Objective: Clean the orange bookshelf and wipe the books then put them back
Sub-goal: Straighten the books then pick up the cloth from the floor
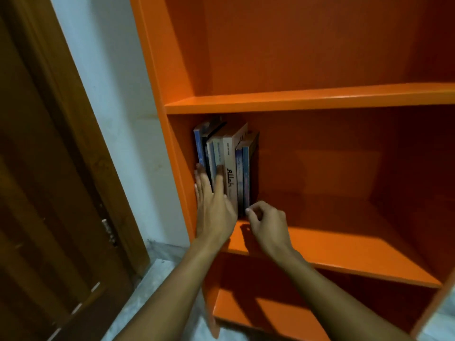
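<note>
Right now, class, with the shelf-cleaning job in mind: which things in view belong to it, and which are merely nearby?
Belongs to the job:
orange bookshelf
books, upright at the middle shelf's left end
left hand, flat against the spines
right hand, by the rightmost book

Merely nearby:
wooden door
white wall

Books (pixel 226 166) packed against bookshelf (pixel 307 99) left wall; shelf right of them open.

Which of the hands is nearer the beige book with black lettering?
Left. The left hand lies flat on spines right beside the beige book; the right hand is curled lower, past the blue books.
</note>
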The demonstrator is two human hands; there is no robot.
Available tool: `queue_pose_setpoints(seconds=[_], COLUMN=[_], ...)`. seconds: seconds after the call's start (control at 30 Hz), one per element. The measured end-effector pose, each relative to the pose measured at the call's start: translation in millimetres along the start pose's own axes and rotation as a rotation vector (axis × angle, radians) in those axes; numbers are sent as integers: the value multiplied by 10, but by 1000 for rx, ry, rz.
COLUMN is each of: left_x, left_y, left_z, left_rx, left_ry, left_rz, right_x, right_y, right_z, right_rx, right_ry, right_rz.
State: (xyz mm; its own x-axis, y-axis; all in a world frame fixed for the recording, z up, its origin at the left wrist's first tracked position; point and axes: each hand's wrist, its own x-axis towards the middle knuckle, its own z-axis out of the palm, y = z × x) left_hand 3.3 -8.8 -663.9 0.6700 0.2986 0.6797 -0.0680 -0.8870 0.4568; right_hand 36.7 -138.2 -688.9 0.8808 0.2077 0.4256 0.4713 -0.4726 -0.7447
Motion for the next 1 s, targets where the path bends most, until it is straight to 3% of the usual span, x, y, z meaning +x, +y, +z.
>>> queue_pose_setpoints(seconds=[0.13, 0.27, 0.43, 0.5, 0.57, 0.63, 0.73, 0.87, 1.0], left_x=[-488, -1344, -2791, -3406, -3884, -4317, -4741, -5031, -5068], left_y=[-217, -574, -1068, -1225, -1302, -1313, -1240, -1192, -1212], left_z=[-193, -46, 415, 589, 659, 726, 784, 880, 944], left_rx=[-224, -247, -229, -190, -122, -38, -24, -47, -181], left_ry=[115, -15, -339, -540, -812, -1028, -1120, -1087, -978], left_rz=[139, 66, -278, -416, -630, -827, -1031, -1245, -1431], right_x=[-769, -1428, -2290, -2625, -2985, -3341, -3820, -3982, -4068], right_y=[122, 800, 1480, 1647, 1832, 2082, 2458, 2422, 2490], right_z=[183, 592, 776, 828, 904, 952, 1085, 1210, 1314], right_rx=[95, -73, -275, -377, -434, -392, -277, -142, -135], right_ry=[-17, -269, -760, -976, -1081, -1095, -1021, -850, -952], right_rz=[-101, 68, 407, 442, 509, 623, 794, 990, 1043])
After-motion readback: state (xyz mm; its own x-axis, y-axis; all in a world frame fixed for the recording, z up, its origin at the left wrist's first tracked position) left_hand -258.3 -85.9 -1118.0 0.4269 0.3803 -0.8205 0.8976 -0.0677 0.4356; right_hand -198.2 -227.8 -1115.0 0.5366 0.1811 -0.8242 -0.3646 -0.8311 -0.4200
